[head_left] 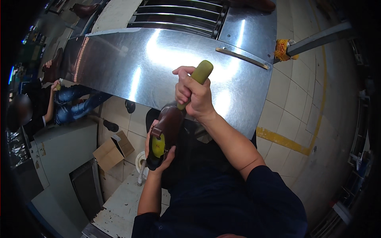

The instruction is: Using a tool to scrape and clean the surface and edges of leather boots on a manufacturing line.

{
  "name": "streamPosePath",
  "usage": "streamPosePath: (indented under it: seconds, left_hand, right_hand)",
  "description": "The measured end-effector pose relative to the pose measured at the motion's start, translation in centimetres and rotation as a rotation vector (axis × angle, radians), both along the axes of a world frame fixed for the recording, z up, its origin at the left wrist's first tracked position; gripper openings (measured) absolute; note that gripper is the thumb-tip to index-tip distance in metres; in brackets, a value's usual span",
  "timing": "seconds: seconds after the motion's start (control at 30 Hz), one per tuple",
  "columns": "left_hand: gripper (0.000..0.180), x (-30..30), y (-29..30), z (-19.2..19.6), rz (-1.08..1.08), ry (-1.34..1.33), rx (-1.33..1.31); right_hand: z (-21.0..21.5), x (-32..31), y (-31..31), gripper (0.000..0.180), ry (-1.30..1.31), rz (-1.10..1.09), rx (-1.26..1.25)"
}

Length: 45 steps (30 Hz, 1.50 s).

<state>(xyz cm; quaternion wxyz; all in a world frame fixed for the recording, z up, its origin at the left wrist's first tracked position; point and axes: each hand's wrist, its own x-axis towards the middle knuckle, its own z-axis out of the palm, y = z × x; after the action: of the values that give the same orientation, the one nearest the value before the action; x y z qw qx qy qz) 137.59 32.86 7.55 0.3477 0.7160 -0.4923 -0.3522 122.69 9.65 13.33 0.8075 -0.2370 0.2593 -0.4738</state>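
Observation:
My left hand (158, 158) cups the heel end of a brown leather shoe (168, 125), which is held tilted in front of my body. A yellow-green shoe last shows at the shoe's opening (158, 146). My right hand (193, 95) is closed around an olive-green rounded handle (200, 73) that sticks up from the shoe's upper end. Both hands are over the near edge of a shiny steel work surface (131, 67).
A slotted metal conveyor (178, 16) lies beyond the steel surface. A seated person in jeans (73, 103) works at the left. A cardboard box (113, 150) sits on the tiled floor. A grey bar with yellow rag (283, 49) is at the right.

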Motion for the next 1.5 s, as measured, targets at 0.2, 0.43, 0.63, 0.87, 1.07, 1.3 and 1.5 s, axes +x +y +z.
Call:
streamPosePath:
  seconds: [0.2,0.43,0.63,0.87,1.07,1.3,1.5]
  left_hand:
    - [0.075,-0.6,-2.3,2.2,-0.037,0.043,-0.260]
    - [0.074,0.3,-5.0,5.7,-0.068,0.067,-0.254]
    - [0.052,0.4,-10.9,11.4,-0.578,-0.225,-0.544]
    - [0.049,-1.5,-13.7,13.6,-0.716,-0.417,-0.335]
    - [0.056,-1.8,-14.6,13.2,-0.667,-0.287,-0.227]
    - [0.052,-1.8,-14.7,12.8,-0.659,-0.277,-0.185]
    - [0.044,-1.8,-14.4,11.5,-0.587,-0.250,-0.273]
  right_hand:
    - [-0.9,0.8,0.0,0.023,-0.060,-0.042,0.039]
    - [-1.2,0.6,0.2,0.022,0.080,-0.031,-0.094]
    - [0.9,-7.1,-0.7,0.035,0.080,-0.200,-0.114]
    - [0.3,-11.8,-0.1,0.039,-0.098,-0.280,0.012]
    - [-1.5,-11.8,0.6,0.036,-0.160,-0.239,0.081]
    - [-2.4,-11.6,0.8,0.040,-0.311,-0.290,0.145]
    - [-2.0,-10.2,1.1,0.037,-0.286,-0.433,0.155]
